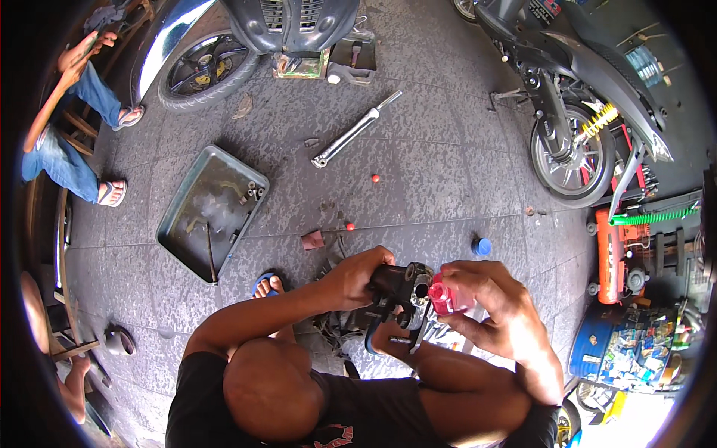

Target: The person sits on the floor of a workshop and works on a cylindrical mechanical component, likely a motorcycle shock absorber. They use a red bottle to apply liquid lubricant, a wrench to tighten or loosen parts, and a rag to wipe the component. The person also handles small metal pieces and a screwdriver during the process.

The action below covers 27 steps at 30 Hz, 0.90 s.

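Left hand point(352, 279) gripping black tubular motorcycle part point(390, 284); right hand point(499, 302) gripping translucent red bottle point(452, 299) just right of that part's open bore. Shallow drip tray point(166, 211) on floor, left of part.

Grey floor point(448, 149) around me.
I've a tray point(187, 250) at ten o'clock, silver tube point(347, 138) and two red balls point(376, 178) at twelve, blue cap point(483, 246) at two.

Motorcycle workshop: motorbike point(549, 112), metal tube point(355, 136), parts tray point(167, 221) on floor point(441, 149), orange tank point(610, 257).
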Each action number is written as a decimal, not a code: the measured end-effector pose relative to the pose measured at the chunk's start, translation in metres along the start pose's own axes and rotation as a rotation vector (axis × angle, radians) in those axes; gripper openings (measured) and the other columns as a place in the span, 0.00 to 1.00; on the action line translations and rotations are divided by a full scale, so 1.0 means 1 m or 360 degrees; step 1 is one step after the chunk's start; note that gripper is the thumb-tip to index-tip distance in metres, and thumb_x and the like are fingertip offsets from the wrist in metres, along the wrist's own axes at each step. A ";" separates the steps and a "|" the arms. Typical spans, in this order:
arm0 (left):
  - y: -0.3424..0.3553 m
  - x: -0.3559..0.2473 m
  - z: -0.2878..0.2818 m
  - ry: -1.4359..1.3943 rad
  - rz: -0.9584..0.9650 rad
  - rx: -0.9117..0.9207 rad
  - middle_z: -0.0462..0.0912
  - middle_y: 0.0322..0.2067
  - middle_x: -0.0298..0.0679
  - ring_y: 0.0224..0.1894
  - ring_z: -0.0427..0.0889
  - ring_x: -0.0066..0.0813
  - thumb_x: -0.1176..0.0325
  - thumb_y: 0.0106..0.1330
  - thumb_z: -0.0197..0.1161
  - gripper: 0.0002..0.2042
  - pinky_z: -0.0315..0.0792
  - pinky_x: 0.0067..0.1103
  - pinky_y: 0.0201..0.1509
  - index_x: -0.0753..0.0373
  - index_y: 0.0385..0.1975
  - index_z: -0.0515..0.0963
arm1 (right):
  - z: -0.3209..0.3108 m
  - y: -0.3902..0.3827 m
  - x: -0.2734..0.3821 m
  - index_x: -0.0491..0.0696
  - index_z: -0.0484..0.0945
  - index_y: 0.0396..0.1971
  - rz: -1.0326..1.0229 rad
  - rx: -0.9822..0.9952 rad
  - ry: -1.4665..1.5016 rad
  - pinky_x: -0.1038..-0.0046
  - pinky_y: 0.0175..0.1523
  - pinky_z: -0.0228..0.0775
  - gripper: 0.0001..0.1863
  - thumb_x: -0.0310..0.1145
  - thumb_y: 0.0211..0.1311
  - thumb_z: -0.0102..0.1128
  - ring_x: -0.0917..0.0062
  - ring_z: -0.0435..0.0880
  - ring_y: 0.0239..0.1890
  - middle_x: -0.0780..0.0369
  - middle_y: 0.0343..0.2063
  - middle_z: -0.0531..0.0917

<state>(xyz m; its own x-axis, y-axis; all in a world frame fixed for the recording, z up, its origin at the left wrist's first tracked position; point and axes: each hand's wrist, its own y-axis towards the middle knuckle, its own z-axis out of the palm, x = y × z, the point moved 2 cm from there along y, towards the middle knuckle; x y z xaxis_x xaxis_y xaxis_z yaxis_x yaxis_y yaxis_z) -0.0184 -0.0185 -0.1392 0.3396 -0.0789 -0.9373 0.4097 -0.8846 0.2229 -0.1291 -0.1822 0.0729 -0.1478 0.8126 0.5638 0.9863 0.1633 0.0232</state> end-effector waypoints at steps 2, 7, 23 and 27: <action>0.000 0.002 -0.001 -0.0002 -0.0004 -0.0020 0.78 0.39 0.43 0.42 0.82 0.43 0.76 0.48 0.72 0.27 0.74 0.30 0.44 0.61 0.49 0.67 | 0.011 -0.001 -0.012 0.47 0.75 0.55 0.0072 -0.0025 0.0207 0.64 0.57 0.74 0.30 0.28 0.49 0.76 0.60 0.82 0.53 0.54 0.52 0.81; -0.001 0.008 0.000 -0.0001 -0.0054 -0.0078 0.79 0.38 0.44 0.41 0.84 0.43 0.75 0.47 0.73 0.28 0.75 0.31 0.42 0.61 0.48 0.67 | 0.022 -0.002 -0.038 0.45 0.69 0.53 0.0166 -0.0398 0.1217 0.63 0.61 0.75 0.31 0.18 0.50 0.75 0.67 0.79 0.58 0.52 0.55 0.79; 0.000 0.008 -0.002 -0.0057 0.0007 -0.0137 0.78 0.39 0.46 0.44 0.82 0.49 0.78 0.46 0.70 0.27 0.74 0.32 0.45 0.62 0.48 0.68 | 0.003 0.011 -0.005 0.49 0.82 0.47 -0.0198 -0.0247 0.0073 0.66 0.49 0.69 0.26 0.26 0.43 0.78 0.67 0.83 0.41 0.57 0.46 0.84; -0.001 0.009 -0.002 -0.0054 0.0019 -0.0135 0.78 0.39 0.46 0.44 0.82 0.49 0.78 0.46 0.70 0.27 0.74 0.32 0.45 0.62 0.48 0.68 | 0.002 0.014 0.002 0.50 0.82 0.46 -0.0189 -0.0151 -0.0099 0.62 0.50 0.69 0.29 0.25 0.36 0.79 0.63 0.84 0.45 0.56 0.46 0.85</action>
<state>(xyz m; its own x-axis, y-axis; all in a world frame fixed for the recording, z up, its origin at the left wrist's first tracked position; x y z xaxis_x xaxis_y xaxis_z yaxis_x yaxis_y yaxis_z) -0.0142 -0.0175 -0.1470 0.3166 -0.1063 -0.9426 0.4764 -0.8415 0.2549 -0.1161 -0.1775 0.0728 -0.2651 0.8241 0.5006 0.9637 0.2092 0.1661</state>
